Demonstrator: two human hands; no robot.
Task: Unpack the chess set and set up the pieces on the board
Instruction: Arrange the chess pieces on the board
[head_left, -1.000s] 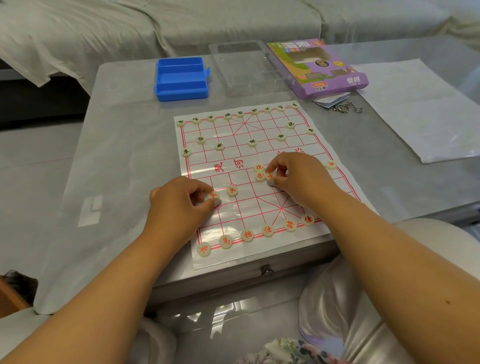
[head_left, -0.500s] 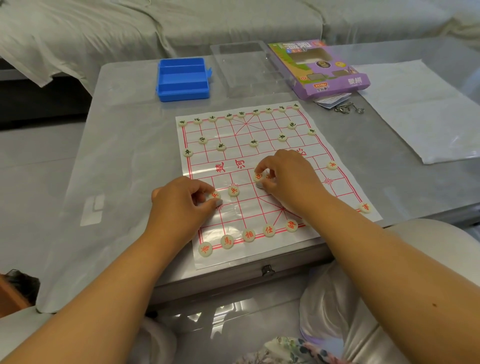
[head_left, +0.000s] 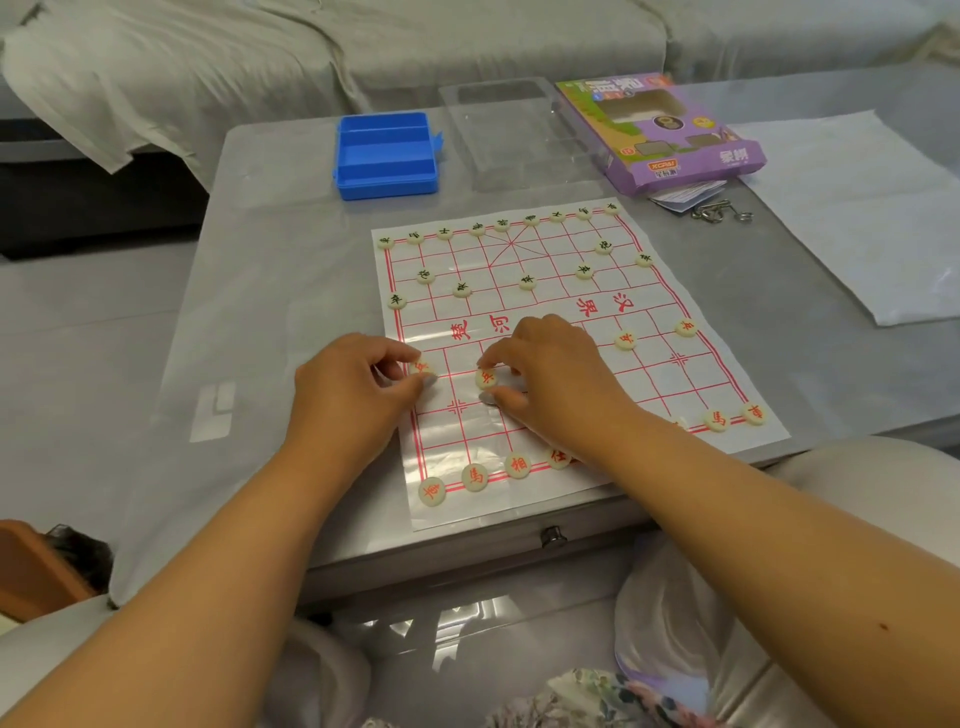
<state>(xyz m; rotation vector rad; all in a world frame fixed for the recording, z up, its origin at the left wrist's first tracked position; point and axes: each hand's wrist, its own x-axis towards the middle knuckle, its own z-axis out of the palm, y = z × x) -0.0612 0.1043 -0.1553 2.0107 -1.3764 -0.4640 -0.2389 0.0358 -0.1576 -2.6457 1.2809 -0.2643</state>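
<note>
- The landmark here is the paper chess board (head_left: 545, 322), a white sheet with a red grid lying flat on the grey table (head_left: 270, 291), its near edge hanging over the table edge a bit.
- Left of the board's near-left part, the left hand (head_left: 353, 395) comes in, fingers curled, pinching a red-marked piece (head_left: 422, 368) right on the board's left border line.
- Along the board's near edge sit more red pieces in a row (head_left: 475, 475), running left to right; the middle of that row is hidden under the right forearm.
- Just right of the left hand, over the board's near half, the right hand (head_left: 550, 379) pinches another red piece (head_left: 486, 378) between thumb and fingertips; can't tell whether it touches the sheet.
- Black-marked pieces (head_left: 527, 282) are lined up on the board's far half, looking pretty complete.
- Beyond the board's far-left corner is an open blue plastic box (head_left: 387, 156).
- Straight beyond the far edge lies a clear plastic tray (head_left: 511, 135), and touching its right side a purple cardboard box (head_left: 670, 140).
- Well to the right of the board lies a white sheet of paper (head_left: 852, 208).
</note>
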